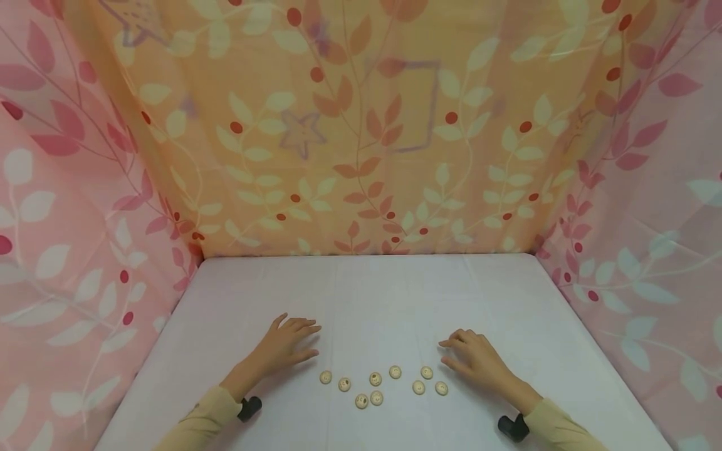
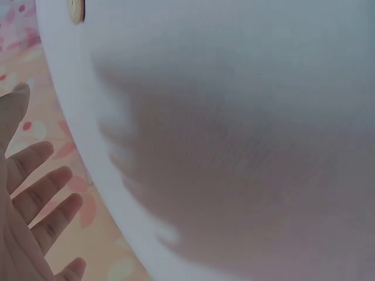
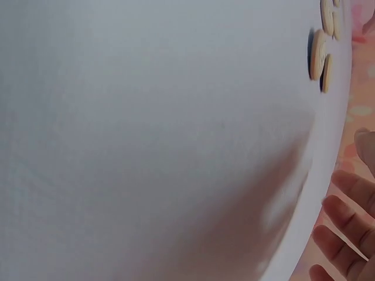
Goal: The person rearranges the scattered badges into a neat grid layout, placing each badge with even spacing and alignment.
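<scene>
Several small round beige discs (image 1: 375,379) with dark markings lie spread over the white tabletop, between the two hands. My left hand (image 1: 287,343) is held over the table with its fingers spread, up and left of the leftmost disc (image 1: 325,377). On the other side my right hand (image 1: 476,360), fingers loosely bent, is just above and right of the rightmost disc (image 1: 442,388). Neither hand touches a disc. The left wrist view shows one disc (image 2: 75,10) at its top edge; in the right wrist view a few discs (image 3: 317,55) appear at upper right.
A white cloth (image 1: 361,300) covers the table. Behind it hangs a yellow-orange leaf-patterned curtain (image 1: 361,175), with pink leaf-patterned curtains at the left (image 1: 68,250) and right (image 1: 648,250). Black wrist devices sit at the left cuff (image 1: 250,408) and right cuff (image 1: 513,428).
</scene>
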Tool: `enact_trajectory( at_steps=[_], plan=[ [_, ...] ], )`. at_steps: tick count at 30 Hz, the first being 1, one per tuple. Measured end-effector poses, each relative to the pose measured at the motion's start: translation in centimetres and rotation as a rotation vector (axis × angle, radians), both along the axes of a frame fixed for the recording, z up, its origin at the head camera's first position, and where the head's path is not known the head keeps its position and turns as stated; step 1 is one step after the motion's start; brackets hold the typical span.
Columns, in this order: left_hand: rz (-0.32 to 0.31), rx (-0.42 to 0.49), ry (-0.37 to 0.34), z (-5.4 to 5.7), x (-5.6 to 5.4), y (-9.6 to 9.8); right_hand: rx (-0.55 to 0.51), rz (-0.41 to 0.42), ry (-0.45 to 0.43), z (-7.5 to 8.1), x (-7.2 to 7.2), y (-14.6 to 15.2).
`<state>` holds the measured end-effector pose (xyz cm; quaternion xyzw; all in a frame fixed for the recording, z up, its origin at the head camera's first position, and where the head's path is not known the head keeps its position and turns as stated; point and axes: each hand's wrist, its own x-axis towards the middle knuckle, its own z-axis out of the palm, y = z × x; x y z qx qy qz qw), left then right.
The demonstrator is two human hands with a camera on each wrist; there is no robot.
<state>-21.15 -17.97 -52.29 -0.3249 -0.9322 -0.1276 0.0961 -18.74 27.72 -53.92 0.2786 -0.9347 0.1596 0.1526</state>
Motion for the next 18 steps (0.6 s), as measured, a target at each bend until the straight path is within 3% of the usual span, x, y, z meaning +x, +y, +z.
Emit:
enact_trajectory(
  at_steps=[12,18],
  plan=[
    [-0.082,-0.099,-0.062,-0.7,1.7,1.4,-0.015,0.031,-0.090,-0.5,2.7,-0.9],
    [-0.119,-0.087,-0.107,-1.2,2.4,1.8,-0.023,0.024,-0.099,-1.0,3.4,-0.9]
  ],
)
